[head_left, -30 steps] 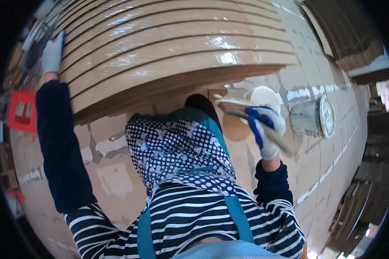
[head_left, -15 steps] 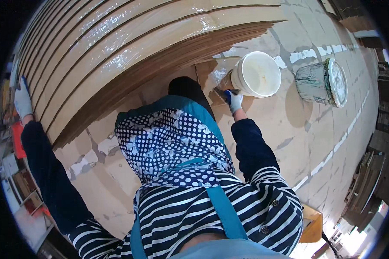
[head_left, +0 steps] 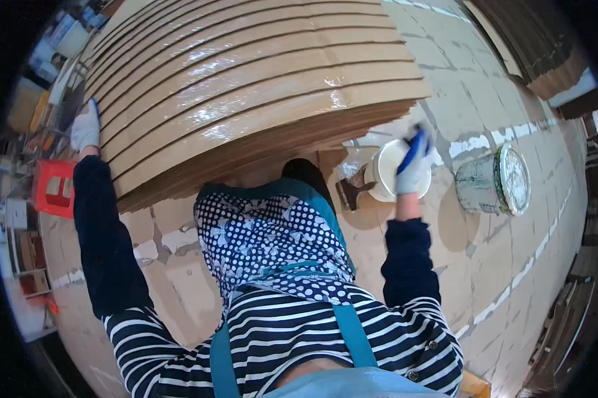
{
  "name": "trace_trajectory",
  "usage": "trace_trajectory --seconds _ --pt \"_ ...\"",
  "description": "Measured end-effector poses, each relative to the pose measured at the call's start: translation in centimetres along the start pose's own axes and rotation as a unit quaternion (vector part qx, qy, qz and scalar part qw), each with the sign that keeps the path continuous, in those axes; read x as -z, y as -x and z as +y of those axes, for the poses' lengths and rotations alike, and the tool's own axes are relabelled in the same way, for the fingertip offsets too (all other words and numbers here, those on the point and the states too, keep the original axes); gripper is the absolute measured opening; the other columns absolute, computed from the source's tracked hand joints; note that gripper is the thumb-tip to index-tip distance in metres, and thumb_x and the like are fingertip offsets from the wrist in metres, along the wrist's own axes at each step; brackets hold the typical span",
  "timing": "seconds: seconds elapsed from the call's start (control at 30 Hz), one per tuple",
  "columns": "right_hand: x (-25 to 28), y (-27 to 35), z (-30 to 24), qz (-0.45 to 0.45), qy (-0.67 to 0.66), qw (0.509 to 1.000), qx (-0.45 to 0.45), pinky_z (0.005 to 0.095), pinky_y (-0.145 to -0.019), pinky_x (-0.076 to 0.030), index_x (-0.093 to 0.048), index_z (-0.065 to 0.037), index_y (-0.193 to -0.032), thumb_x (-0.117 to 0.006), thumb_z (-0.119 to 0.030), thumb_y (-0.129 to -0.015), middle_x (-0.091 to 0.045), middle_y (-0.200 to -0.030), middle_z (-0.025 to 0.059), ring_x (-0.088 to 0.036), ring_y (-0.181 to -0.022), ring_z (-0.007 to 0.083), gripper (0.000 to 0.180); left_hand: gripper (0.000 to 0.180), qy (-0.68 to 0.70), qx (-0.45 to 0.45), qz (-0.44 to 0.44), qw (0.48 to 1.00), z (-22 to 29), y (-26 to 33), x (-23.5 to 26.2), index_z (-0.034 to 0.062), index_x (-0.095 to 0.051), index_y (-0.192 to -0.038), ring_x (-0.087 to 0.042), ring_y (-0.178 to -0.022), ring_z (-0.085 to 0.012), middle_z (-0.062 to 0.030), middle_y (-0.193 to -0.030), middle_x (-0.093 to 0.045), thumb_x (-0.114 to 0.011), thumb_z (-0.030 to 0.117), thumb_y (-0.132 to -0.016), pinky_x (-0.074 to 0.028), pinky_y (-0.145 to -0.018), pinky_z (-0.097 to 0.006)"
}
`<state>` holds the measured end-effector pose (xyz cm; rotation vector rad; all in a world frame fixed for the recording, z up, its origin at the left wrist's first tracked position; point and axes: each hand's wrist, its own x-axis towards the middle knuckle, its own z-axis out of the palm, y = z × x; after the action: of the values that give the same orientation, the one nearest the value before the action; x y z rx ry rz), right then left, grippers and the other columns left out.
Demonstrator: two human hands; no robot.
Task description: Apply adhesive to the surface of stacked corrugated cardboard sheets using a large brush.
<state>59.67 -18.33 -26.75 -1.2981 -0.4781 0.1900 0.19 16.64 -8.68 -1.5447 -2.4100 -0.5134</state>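
A stack of shiny brown cardboard sheets (head_left: 246,99), their edges stepped in overlapping rows, lies before me. My left hand (head_left: 86,129), in a white glove with blue fingertips, rests against the stack's left edge with fingers stretched out. My right hand (head_left: 412,166), gloved alike, is over the white bucket (head_left: 383,189) and smeared by motion. A dark blur shows at its fingertips; I cannot make out whether it holds anything. Beside the bucket is a brush (head_left: 347,194) with dark bristles, apart from my hand. Crumpled clear plastic (head_left: 353,163) lies between bucket and stack.
A paint-stained lidded pail (head_left: 488,179) stands right of the bucket. At the left is a red plastic crate or stool (head_left: 55,188). More cardboard stacks (head_left: 544,53) line the right side. The floor (head_left: 405,265) is tan with worn patches and white lines.
My right hand has left the brush and moved up and right over the bucket. The view has shifted, so the stack sits farther right. My left hand stays at the stack's left edge.
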Motion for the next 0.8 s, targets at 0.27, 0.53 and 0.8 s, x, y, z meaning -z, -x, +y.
trace_trajectory --seconds 0.27,0.53,0.8 --pt "-6.0 -8.1 -10.5 -0.124 0.470 0.836 0.254 0.0383 -0.077 -0.043 -0.054 0.001 -0.106 -0.045 -0.037 -0.088 -0.059 -0.098 0.0216 -0.055 -0.093 0.0335 0.042 0.041 0.494 -0.066 -0.349 0.794 -15.5 8.7 6.1 0.0067 -0.056 -0.105 -0.057 -0.064 -0.0091 -0.0064 -0.074 -0.061 -0.047 0.041 -0.085 -0.045 -0.056 -0.020" --pt "-4.9 -9.8 -14.4 -0.249 0.582 0.752 0.183 0.0427 -0.075 -0.043 -0.061 -0.001 -0.091 -0.038 -0.046 -0.086 -0.060 -0.088 0.0221 -0.057 -0.084 0.0362 0.050 0.047 0.357 0.046 -0.311 0.879 -14.3 16.6 10.1 0.0011 -0.056 -0.083 -0.055 -0.042 -0.0169 -0.0115 -0.060 -0.058 -0.049 0.048 -0.083 -0.043 -0.036 -0.026" --pt "-5.5 -8.7 -16.3 -0.291 0.717 0.588 0.238 0.0415 -0.074 -0.044 -0.062 -0.004 -0.088 -0.033 -0.051 -0.086 -0.061 -0.084 0.0198 -0.058 -0.080 0.0347 0.055 0.052 0.191 -0.009 -0.243 0.951 -12.1 15.8 13.7 0.0003 -0.054 -0.076 -0.052 -0.035 -0.0191 -0.0118 -0.051 -0.054 -0.048 0.052 -0.081 -0.041 -0.032 -0.025"
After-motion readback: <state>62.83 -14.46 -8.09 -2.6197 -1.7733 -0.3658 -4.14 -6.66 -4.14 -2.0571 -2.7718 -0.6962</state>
